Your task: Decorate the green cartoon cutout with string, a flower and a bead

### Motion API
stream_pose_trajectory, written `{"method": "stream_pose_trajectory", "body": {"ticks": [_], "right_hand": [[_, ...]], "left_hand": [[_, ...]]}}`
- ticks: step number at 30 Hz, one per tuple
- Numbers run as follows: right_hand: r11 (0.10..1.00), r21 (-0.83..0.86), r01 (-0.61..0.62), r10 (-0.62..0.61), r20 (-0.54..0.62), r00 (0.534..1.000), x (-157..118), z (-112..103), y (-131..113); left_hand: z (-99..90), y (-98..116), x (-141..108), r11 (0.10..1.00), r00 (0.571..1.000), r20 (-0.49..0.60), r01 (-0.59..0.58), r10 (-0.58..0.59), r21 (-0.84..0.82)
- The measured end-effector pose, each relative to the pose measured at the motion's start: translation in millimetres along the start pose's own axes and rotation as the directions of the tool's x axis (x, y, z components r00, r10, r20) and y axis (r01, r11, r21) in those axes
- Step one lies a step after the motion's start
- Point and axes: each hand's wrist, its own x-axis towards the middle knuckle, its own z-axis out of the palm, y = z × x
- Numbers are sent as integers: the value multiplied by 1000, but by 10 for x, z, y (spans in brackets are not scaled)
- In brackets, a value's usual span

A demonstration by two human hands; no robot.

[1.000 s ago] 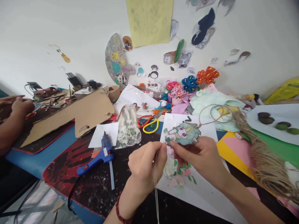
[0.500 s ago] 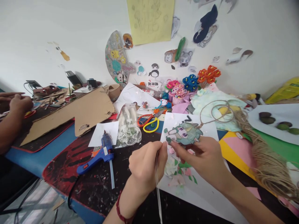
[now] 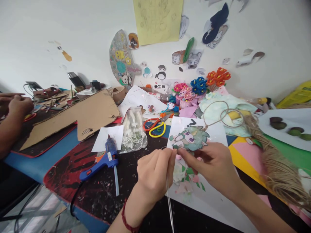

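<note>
The character cutout [image 3: 193, 138], pinched in the right hand's [image 3: 213, 161] fingers over the near white sheet, could be creased if the white cord [image 3: 170, 204], gripped in the left hand's [image 3: 155, 171] closed fingers, were tugged hard.

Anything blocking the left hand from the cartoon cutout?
Nothing visible. Fingertips of the left hand are at the lower-left edge of the cartoon cutout, beside the thumb of the right hand; contact unclear. The white cord hangs below.
</note>
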Motion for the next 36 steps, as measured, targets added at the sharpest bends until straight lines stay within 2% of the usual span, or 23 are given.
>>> {"method": "stream_pose_trajectory", "body": {"ticks": [5, 13, 19, 27, 30, 36], "right_hand": [[1000, 1, 14, -14, 23, 1000, -28, -10, -11], [993, -71, 90, -91, -22, 996, -26, -12, -16], [990, -90, 108, -112, -36, 993, -43, -26, -12], [997, 1, 72, -72, 1, 997, -29, -43, -14], [996, 12, 90, -90, -4, 996, -33, -44, -15], [993, 2, 119, -119, 3, 993, -25, -31, 0]], "left_hand": [[0, 26, 3, 998, 999, -38, -1, 3, 55], [0, 5, 0, 999, 999, 20, -45, 45, -22], [7, 30, -7, 999, 999, -3, -48, 48, 7], [25, 23, -4, 997, 997, 16, -80, 80, 10], [27, 25, -5, 997, 997, 2, -75, 75, 36], [31, 10, -24, 994, 994, 46, -102, 101, 24]]}}
